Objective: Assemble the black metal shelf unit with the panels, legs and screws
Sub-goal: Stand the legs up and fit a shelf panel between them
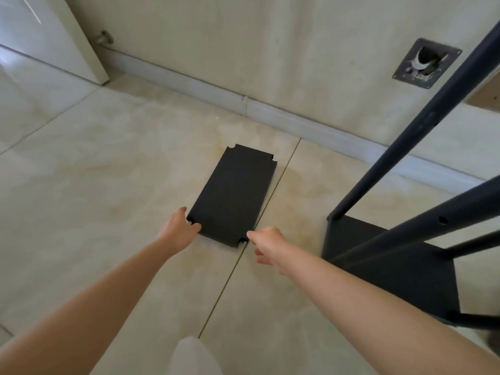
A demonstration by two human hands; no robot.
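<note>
A black rectangular shelf panel (234,196) with notched corners lies flat on the tiled floor in front of me. My left hand (180,226) touches its near left corner, thumb on the near edge and fingers at the left side. My right hand (267,246) hovers just right of the near right corner, fingers loosely curled, holding nothing. To the right stands the partly built shelf unit: a black base panel (392,269) on the floor with several black legs (422,123) rising from it toward me.
A beige wall with a pale baseboard (270,106) runs behind the panel. A metal wall plate (426,63) with a pipe opening sits on the wall at upper right. A white door (51,36) stands at upper left. Bare floor tiles (94,171) spread to the left.
</note>
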